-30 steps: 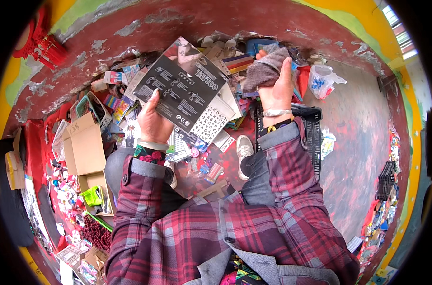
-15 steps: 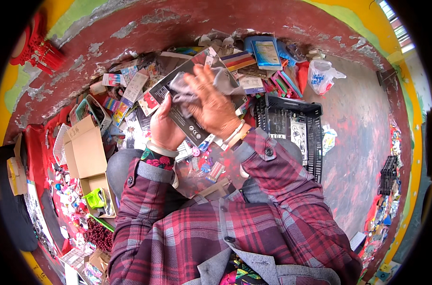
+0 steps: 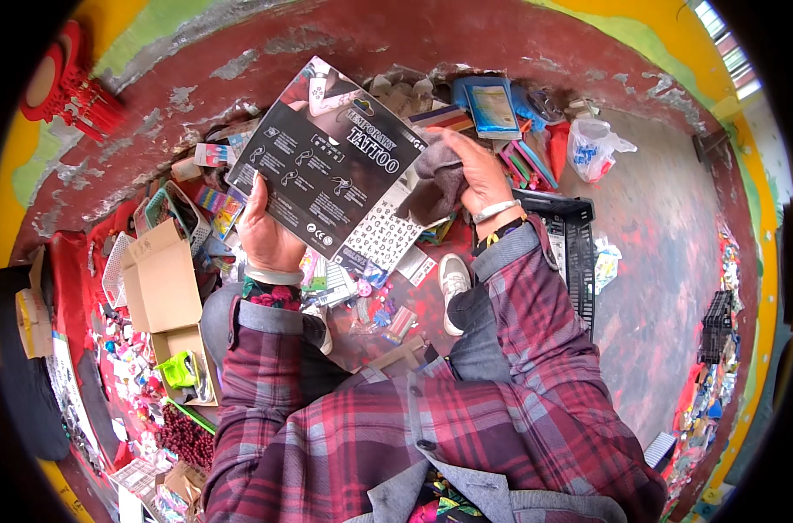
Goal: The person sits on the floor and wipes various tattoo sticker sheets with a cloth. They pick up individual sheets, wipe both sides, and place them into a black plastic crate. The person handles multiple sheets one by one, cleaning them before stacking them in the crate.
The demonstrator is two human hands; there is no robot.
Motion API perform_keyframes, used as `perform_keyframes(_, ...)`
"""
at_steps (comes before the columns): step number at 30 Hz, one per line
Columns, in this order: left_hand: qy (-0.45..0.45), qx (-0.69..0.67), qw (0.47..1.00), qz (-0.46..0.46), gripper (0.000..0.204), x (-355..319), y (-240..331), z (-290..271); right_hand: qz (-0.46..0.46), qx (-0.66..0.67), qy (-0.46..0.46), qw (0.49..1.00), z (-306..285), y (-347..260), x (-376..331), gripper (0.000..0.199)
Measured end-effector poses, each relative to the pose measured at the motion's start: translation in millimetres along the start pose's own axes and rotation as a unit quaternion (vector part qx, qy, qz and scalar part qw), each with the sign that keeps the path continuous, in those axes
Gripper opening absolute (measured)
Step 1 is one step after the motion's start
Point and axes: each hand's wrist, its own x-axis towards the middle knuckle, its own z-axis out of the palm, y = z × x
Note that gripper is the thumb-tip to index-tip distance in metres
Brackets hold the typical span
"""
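Note:
A flat, black printed package (image 3: 314, 187) is tilted in front of me. My left hand (image 3: 270, 235) grips its lower left edge, the thumb lying over the printed face. At the package's right edge, my right hand (image 3: 477, 170) is closed on a crumpled grey cloth (image 3: 436, 185), which hangs beside the package. Just past the lower right edge shows a white sheet (image 3: 383, 235) with rows of black characters. I cannot tell whether the sheet is attached to the package.
A black plastic crate (image 3: 579, 261) stands to the right of my foot. Packets and a blue pack (image 3: 491, 106) are piled along the wall. An open cardboard box (image 3: 163, 288) and a white basket (image 3: 116, 266) are at the left. A white plastic bag (image 3: 595, 150) lies at the far right.
My right hand and the cloth have moved off the package's face to its right edge. More of the printed face now shows, and the package sits slightly farther left.

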Motion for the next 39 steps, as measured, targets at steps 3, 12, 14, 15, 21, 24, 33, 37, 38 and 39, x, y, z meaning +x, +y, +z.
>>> perform_keyframes(3,0.022,0.005,1.000,0.002,0.037,2,-1,-1,0.090,0.071,-0.080,0.990,19,-3,-11,0.055)
perform_keyframes(12,0.261,0.083,0.962,0.006,0.058,13,-15,-8,-0.210,-0.333,-0.056,0.918,58,-7,-38,0.021)
perform_keyframes(14,0.225,0.022,0.974,-0.008,0.062,10,-12,-6,-0.464,-0.526,-0.108,0.705,63,-8,-38,0.029)
perform_keyframes(15,0.206,-0.006,0.978,-0.015,0.064,8,-10,-5,-0.465,-0.565,-0.133,0.668,65,-7,-43,0.030)
perform_keyframes(21,0.033,0.047,0.998,-0.031,0.074,-4,3,22,-0.519,-0.618,-0.200,0.556,74,-4,-65,0.037)
perform_keyframes(24,-0.020,0.020,0.999,-0.018,0.075,1,2,25,-0.519,-0.641,-0.213,0.524,72,-8,-70,0.037)
perform_keyframes(33,0.112,0.107,0.988,0.006,0.054,-1,15,-6,-0.272,-0.609,-0.127,0.735,43,-28,-48,0.049)
perform_keyframes(37,0.051,0.071,0.996,-0.030,0.062,-1,0,-6,-0.183,-0.330,-0.036,0.925,57,-39,-54,0.027)
perform_keyframes(38,0.033,0.071,0.996,-0.034,0.060,2,-9,-7,-0.206,-0.320,-0.051,0.923,66,-33,-59,0.030)
perform_keyframes(39,0.023,0.058,0.998,-0.032,0.059,3,-20,-1,-0.228,-0.309,-0.067,0.921,77,-26,-64,0.033)
